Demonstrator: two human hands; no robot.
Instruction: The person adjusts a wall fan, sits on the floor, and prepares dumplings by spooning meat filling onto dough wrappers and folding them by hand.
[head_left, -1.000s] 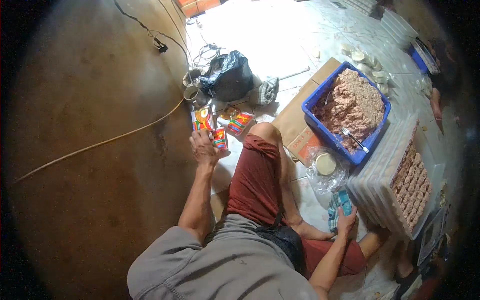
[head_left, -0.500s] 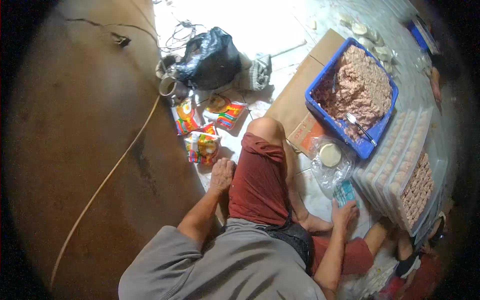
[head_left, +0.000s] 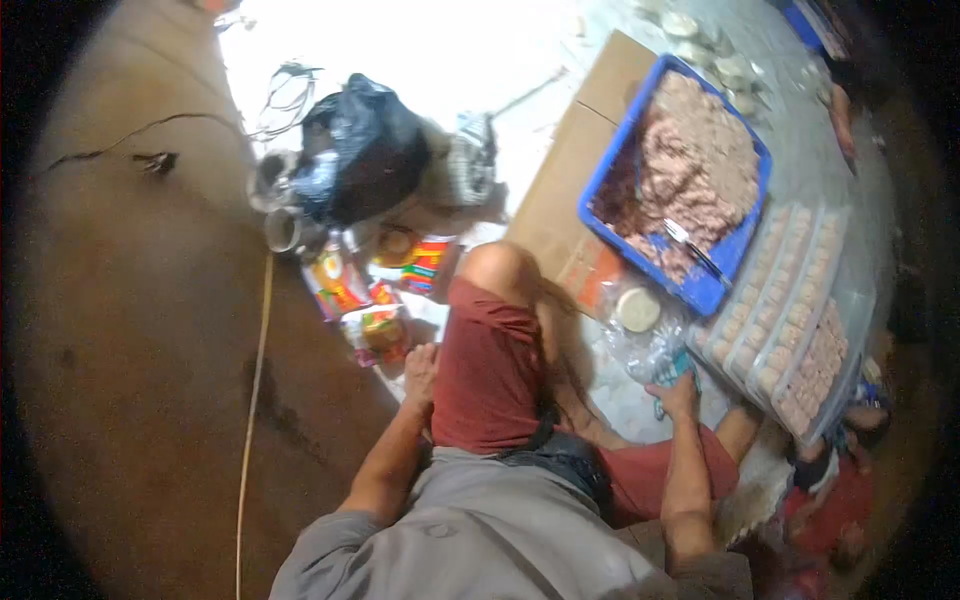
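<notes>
Blue-green bundle point(head_left: 681, 362): located on the near side of the blue tub point(head_left: 712, 292), beyond the clear bag; blur prevents telling cloth from packet. Right hand point(head_left: 680, 396): closed around the bundle, gripping it. Left hand point(head_left: 421, 374): lowered well to the left of the tub, against the near end of a group of food packets point(head_left: 378, 335) and beside the raised knee point(head_left: 500, 270). The knee stands between that hand and the tub. Whether the left fingers are spread or curled cannot be told.

The tub contains pinkish mince point(head_left: 695, 150). A fork point(head_left: 690, 244) lies in its near part, handle toward the near right. The clear bag point(head_left: 628, 352), bearing a round white piece point(head_left: 637, 310), sits just beside the tub's near left corner. A stack of clear trays point(head_left: 748, 382), filled with rows of pale pieces, leans at the near right of the tub.

A cardboard sheet point(head_left: 575, 140) lies along the tub's left side. Farther left are a black bag point(head_left: 375, 150), a cup point(head_left: 283, 230) and a checked cloth point(head_left: 473, 155). Round white packs point(head_left: 735, 70) lie beyond the tub's far end. Another person, in red clothing point(head_left: 835, 500), is partly visible to the near right, past the trays.
</notes>
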